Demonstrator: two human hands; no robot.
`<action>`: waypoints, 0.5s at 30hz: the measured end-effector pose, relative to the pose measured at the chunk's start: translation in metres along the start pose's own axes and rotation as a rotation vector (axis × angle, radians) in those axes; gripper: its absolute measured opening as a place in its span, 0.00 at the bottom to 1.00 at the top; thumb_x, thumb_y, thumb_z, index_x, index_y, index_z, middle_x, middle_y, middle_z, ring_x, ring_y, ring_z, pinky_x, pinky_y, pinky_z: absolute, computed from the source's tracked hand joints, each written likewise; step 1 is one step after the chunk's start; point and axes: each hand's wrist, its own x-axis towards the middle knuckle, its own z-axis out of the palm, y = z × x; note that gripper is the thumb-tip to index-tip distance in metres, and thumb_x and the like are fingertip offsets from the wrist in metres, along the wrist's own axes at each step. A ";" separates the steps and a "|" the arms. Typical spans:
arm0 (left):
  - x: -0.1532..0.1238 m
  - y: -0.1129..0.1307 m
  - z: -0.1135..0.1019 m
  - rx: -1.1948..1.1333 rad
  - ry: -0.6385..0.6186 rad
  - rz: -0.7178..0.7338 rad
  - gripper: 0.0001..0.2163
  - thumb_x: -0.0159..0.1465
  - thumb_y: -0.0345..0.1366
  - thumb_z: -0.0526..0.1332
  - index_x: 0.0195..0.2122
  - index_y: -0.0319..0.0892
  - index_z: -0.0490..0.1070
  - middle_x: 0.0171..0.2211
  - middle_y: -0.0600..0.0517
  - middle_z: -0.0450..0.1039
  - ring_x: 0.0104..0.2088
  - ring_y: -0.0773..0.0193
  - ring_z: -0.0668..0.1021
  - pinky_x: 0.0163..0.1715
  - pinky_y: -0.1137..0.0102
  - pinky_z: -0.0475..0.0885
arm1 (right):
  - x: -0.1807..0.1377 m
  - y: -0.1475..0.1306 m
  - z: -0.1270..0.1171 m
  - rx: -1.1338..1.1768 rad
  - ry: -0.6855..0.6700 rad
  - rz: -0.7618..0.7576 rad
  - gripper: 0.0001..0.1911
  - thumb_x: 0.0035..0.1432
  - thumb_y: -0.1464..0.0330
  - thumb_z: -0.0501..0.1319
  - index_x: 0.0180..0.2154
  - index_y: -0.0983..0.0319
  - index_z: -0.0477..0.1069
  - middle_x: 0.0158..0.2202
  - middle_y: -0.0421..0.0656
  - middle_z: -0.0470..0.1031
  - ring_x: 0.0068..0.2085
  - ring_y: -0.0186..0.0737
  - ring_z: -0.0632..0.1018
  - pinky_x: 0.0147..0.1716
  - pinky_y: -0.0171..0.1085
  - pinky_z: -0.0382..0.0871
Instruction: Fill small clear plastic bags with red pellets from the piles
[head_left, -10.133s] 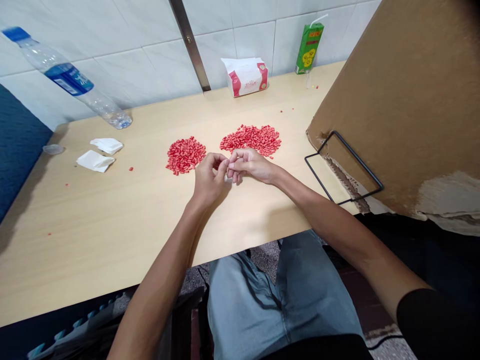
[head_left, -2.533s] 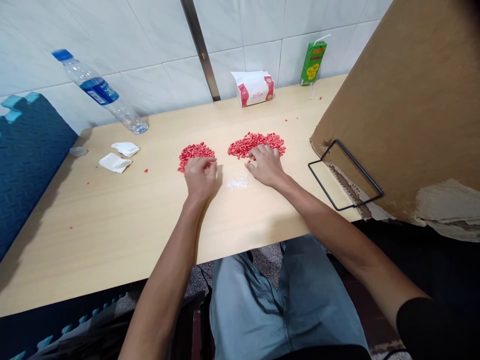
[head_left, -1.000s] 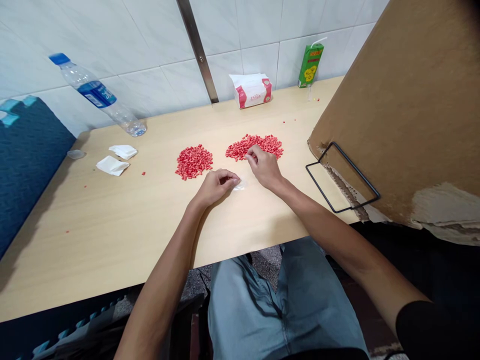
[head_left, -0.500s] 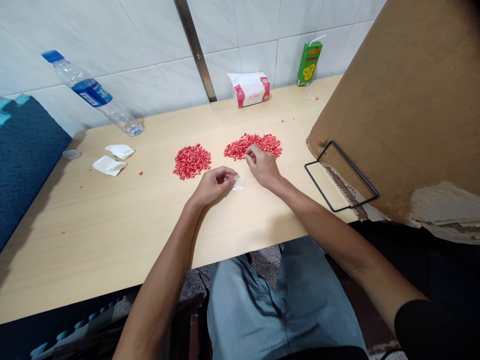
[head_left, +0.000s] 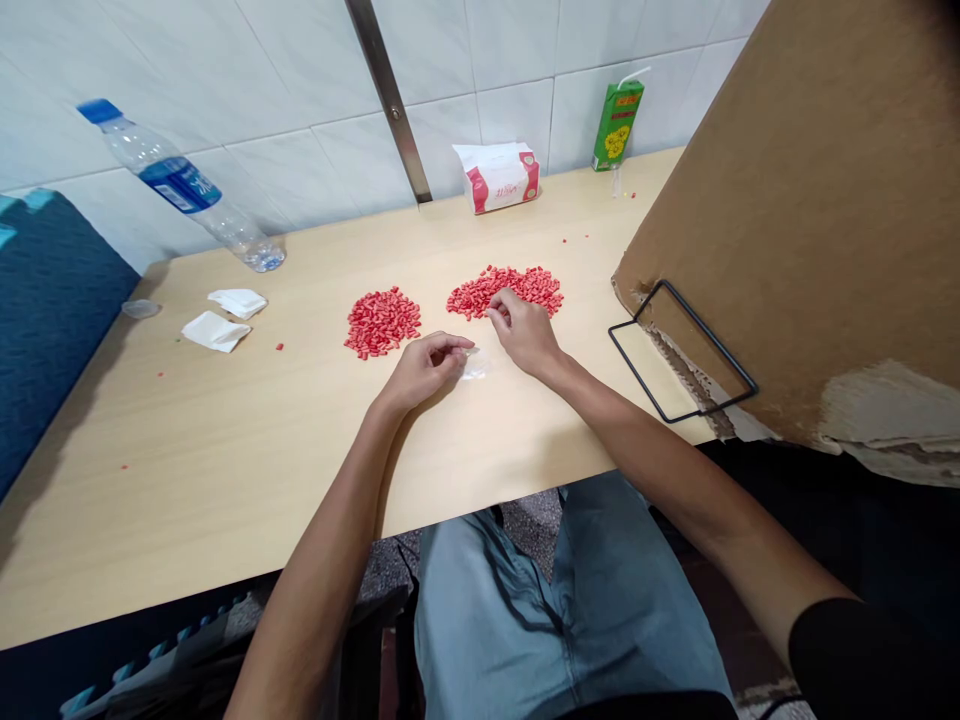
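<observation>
The person's left hand is curled, its thumb and fingertips drawn together at the edge of a small piece of clear plastic, which may be a little bag. From here I can't tell whether those fingers are actually gripping it. The right hand is bent downward at the near edge of a pile of red pellets, with the thumb and forefinger pinched together. Whether a pellet sits between them is hidden from view.

The clear plastic lies on the pale wooden table, between the two hands and just below that pile. A second pile of red pellets sits to the left, just beyond the left hand and not touching it. Both piles are full, broad heaps, so only a little looks to have been taken from them, if anything. Nothing visibly red can be made out in the plastic, though it is too small and shiny to be sure.

A few stray pellets are dotted across the table. Farther out lie two crumpled tissues, a plastic water bottle on its side, a packet of tissues, and a green juice carton against the tiled wall.
</observation>
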 end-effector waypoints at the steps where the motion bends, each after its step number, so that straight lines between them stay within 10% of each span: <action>1: 0.000 0.000 0.000 0.006 0.003 0.002 0.13 0.58 0.39 0.59 0.41 0.40 0.78 0.37 0.47 0.77 0.35 0.62 0.76 0.36 0.69 0.70 | 0.000 0.000 0.000 0.000 -0.003 0.004 0.08 0.64 0.68 0.54 0.42 0.61 0.70 0.34 0.44 0.78 0.34 0.40 0.77 0.35 0.36 0.65; 15: 0.001 -0.001 0.002 -0.104 0.074 -0.108 0.11 0.54 0.42 0.64 0.34 0.41 0.78 0.32 0.48 0.79 0.31 0.61 0.77 0.30 0.69 0.71 | 0.001 0.002 0.001 0.047 0.002 0.012 0.08 0.63 0.69 0.55 0.42 0.60 0.71 0.35 0.44 0.78 0.37 0.41 0.78 0.37 0.37 0.68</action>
